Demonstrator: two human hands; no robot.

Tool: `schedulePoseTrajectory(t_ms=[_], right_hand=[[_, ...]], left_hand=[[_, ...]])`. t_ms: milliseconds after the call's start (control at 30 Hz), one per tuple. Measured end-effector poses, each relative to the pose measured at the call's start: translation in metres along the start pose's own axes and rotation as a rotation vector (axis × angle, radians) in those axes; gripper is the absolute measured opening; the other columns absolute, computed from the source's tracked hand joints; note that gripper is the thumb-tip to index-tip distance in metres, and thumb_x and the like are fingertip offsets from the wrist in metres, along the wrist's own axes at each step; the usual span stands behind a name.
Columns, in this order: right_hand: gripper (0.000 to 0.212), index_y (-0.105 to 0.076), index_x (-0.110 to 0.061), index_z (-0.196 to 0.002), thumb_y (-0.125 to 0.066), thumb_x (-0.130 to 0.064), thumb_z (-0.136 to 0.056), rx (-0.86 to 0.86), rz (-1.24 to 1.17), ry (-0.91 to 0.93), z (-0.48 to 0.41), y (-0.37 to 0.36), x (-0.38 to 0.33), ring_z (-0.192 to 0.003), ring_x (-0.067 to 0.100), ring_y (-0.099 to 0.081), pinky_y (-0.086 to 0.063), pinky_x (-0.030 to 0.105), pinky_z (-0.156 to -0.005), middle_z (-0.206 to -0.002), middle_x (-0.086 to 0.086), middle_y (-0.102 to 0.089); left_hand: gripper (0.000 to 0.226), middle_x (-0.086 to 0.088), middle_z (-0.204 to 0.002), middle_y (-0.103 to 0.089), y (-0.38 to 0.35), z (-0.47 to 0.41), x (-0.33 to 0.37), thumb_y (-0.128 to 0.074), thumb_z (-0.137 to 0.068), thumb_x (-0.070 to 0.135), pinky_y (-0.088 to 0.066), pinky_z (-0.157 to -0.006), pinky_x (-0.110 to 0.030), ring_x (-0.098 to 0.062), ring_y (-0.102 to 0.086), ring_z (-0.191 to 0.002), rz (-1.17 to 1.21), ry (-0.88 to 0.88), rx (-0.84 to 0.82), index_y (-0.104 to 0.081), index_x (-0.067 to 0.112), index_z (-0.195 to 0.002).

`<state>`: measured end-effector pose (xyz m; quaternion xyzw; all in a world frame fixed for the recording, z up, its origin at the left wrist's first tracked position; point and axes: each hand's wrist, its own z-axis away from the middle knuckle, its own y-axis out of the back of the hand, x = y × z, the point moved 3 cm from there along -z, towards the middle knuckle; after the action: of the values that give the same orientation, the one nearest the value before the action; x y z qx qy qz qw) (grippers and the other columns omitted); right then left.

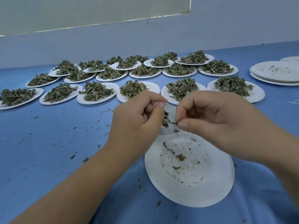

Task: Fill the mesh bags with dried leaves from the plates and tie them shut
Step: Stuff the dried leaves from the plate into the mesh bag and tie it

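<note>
**A:** What is nearest the camera?

**B:** A white paper plate (189,172) on the blue worktop (48,143), almost emptied: only crumbs and a few leaf scraps are left on it. Loose bits of leaf are scattered on the worktop around it.

**A:** And the hands?

**B:** Both are raised just above the plate's far edge. The left hand (137,120) is curled around a small white mesh bag (166,117), pinching its top between thumb and forefinger; dark dried leaves show inside. The right hand (215,120) pinches a last sliver of leaf at the bag's mouth, its other fingers folded in.

**A:** So which step is this?

**B:** It looks like the end of filling this bag. Next would likely be dropping in that scrap, then finding the drawstring and pulling it tight. I cannot make out a string here.

**A:** What lies beyond?

**B:** Rows of heaped plates (97,92) of dried leaves, still waiting. At far right, a stack of empty plates (275,73), against a pale wall (145,38).
</note>
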<state>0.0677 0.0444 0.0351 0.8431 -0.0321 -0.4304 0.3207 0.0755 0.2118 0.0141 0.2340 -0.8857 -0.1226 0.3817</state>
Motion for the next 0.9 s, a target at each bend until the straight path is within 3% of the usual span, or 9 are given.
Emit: schedulePoseTrajectory(t_ms=[133,300,400,467,567,700,800,900], right_hand=[[0.016,-0.061,-0.023,-0.082,-0.075,-0.015,-0.079,0.193,0.306,0.079,-0.004,-0.013,-0.001,-0.075,0.011,-0.057,-0.045,0.019,-0.067,-0.072,-0.013,-0.059],[0.015,-0.062,-0.019,-0.078,-0.076,-0.013,-0.079,0.236,0.445,0.112,-0.006,-0.017,0.000,-0.075,0.008,-0.054,-0.042,0.014,-0.068,-0.074,-0.011,-0.061],[0.006,-0.065,-0.021,-0.082,-0.071,-0.021,-0.080,0.274,0.340,0.130,-0.004,-0.009,-0.004,-0.079,0.001,-0.060,-0.045,0.008,-0.071,-0.081,-0.012,-0.066],[0.005,-0.066,-0.025,-0.082,-0.069,-0.028,-0.082,0.305,0.167,0.045,-0.004,0.001,-0.001,-0.079,0.004,-0.064,-0.050,0.016,-0.072,-0.080,-0.012,-0.067],[0.008,-0.067,-0.032,-0.082,-0.066,-0.039,-0.077,0.160,0.117,-0.144,-0.005,0.012,0.014,-0.072,0.008,-0.062,-0.051,0.028,-0.066,-0.079,-0.014,-0.066],[0.015,-0.067,-0.042,-0.090,-0.068,-0.043,-0.075,-0.282,0.359,-0.263,-0.001,-0.003,0.028,-0.083,-0.005,-0.057,-0.044,0.015,-0.068,-0.091,-0.027,-0.060],[0.018,-0.067,-0.043,-0.096,-0.071,-0.042,-0.078,-0.468,0.419,-0.267,0.003,-0.019,0.032,-0.088,-0.007,-0.055,-0.044,0.013,-0.073,-0.094,-0.023,-0.057],[0.010,-0.068,-0.040,-0.089,-0.071,-0.035,-0.081,-0.443,0.435,-0.269,0.002,-0.022,0.031,-0.085,-0.007,-0.054,-0.045,0.014,-0.074,-0.090,-0.020,-0.058]], left_hand=[[0.012,-0.011,-0.055,-0.050,-0.007,0.003,0.002,-0.059,-0.088,0.013,-0.034,-0.047,-0.015,-0.015,-0.043,-0.048,0.044,0.022,-0.035,-0.069,0.018,-0.088],[0.013,-0.010,-0.056,-0.053,-0.005,0.003,0.002,-0.059,-0.089,0.011,-0.033,-0.050,-0.006,-0.005,-0.043,-0.048,0.070,0.055,-0.036,-0.070,0.017,-0.088],[0.013,-0.004,-0.056,-0.051,-0.002,0.001,0.002,-0.059,-0.090,0.012,-0.033,-0.048,-0.010,-0.006,-0.041,-0.048,0.062,0.064,-0.021,-0.069,0.020,-0.087],[0.014,-0.002,-0.059,-0.051,0.001,-0.001,-0.001,-0.059,-0.090,0.013,-0.033,-0.048,-0.011,-0.004,-0.041,-0.049,0.066,0.082,-0.004,-0.069,0.024,-0.087],[0.014,0.005,-0.059,-0.051,0.008,-0.004,-0.005,-0.057,-0.089,0.019,-0.042,-0.047,-0.018,-0.001,-0.043,-0.051,0.099,0.124,0.040,-0.068,0.028,-0.085],[0.013,-0.002,-0.063,-0.053,0.013,-0.005,-0.007,-0.056,-0.088,0.024,-0.051,-0.053,-0.041,-0.013,-0.047,-0.055,0.121,0.176,0.063,-0.067,0.030,-0.085],[0.014,-0.002,-0.064,-0.054,0.013,-0.005,-0.005,-0.056,-0.089,0.020,-0.051,-0.052,-0.033,-0.013,-0.049,-0.056,0.106,0.153,0.059,-0.066,0.030,-0.085],[0.016,-0.003,-0.066,-0.055,0.014,-0.006,-0.004,-0.056,-0.090,0.019,-0.048,-0.050,-0.025,-0.011,-0.048,-0.055,0.100,0.138,0.059,-0.066,0.030,-0.084]])
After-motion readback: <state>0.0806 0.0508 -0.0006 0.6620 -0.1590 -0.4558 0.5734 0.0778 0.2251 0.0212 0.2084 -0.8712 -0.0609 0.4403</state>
